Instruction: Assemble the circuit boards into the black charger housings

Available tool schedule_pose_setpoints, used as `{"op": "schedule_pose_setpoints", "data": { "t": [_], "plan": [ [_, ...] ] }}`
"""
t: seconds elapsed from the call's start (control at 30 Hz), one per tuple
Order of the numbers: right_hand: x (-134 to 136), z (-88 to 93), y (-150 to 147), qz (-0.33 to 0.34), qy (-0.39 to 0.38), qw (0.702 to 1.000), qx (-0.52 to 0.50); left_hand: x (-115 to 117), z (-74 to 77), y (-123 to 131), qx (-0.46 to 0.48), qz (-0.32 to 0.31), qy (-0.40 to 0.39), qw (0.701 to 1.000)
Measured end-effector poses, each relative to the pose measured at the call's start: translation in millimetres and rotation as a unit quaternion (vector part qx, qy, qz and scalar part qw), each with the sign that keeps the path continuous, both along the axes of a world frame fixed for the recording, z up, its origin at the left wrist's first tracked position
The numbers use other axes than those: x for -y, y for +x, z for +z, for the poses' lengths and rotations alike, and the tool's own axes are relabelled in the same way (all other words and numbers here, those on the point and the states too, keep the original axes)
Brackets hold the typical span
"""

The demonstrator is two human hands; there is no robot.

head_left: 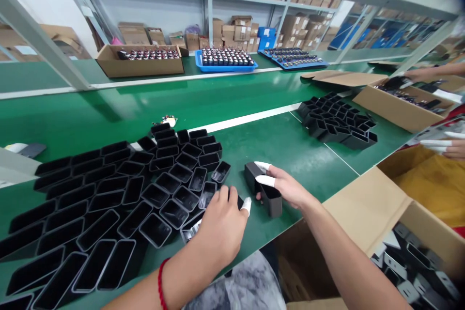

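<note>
My right hand [285, 185], with white finger cots on some fingertips, is closed around what look like two black plastic cases [272, 201] just above the green table. My left hand [223, 225] is at the right edge of a large group of open-topped black cases [160, 229]. Its fingers curl down, and the thumb wears a white finger cot. A dark edge of a black case [240, 202] shows between the thumb and fingers; the rest of it is hidden under the hand.
A second cluster of black cases [337, 118] stands farther right. An open carton [425, 247] of cases is at my right. Blue trays [227, 67] and a carton [140, 65] of small parts line the far side. A co-worker's hand [445, 145] is at right.
</note>
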State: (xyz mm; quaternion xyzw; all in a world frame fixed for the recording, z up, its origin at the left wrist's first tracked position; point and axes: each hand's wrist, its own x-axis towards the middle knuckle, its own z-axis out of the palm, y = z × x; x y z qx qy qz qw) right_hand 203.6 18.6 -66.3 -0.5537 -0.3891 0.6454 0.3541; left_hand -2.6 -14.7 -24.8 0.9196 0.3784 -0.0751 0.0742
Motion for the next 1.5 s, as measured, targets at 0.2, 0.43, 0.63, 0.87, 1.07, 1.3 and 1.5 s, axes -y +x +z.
{"op": "schedule_pose_setpoints", "data": {
  "t": [0.2,0.43,0.63,0.87,1.07,1.3,1.5],
  "plan": [
    [-23,9.0,9,0.04,-0.044,0.997,0.055,-9,5.8,18,-0.036,-0.009,-0.005,0.999],
    [-51,25.6,4,0.084,-0.031,0.989,0.12,-11,-1.6,13,0.02,0.018,0.01,1.0],
    [-50,18.1,3,0.038,0.071,0.988,0.132,-5,-13.4,-4,0.069,0.034,0.084,0.993],
    [-42,-18.9,8,-0.035,0.213,0.968,0.126,-3,-13.7,-6,0.11,0.047,0.16,0.98],
    [-29,-27.7,9,-0.028,0.25,0.949,0.192,21,-23.3,6,0.313,-0.081,0.157,0.933],
    [-11,-27.5,8,0.093,0.261,0.932,0.233,36,-70.3,28,0.327,-0.091,0.08,0.937],
    [-7,-14.2,-11,0.214,0.27,0.914,0.214,30,-96.8,32,0.358,-0.011,0.086,0.93]
  ]
}}
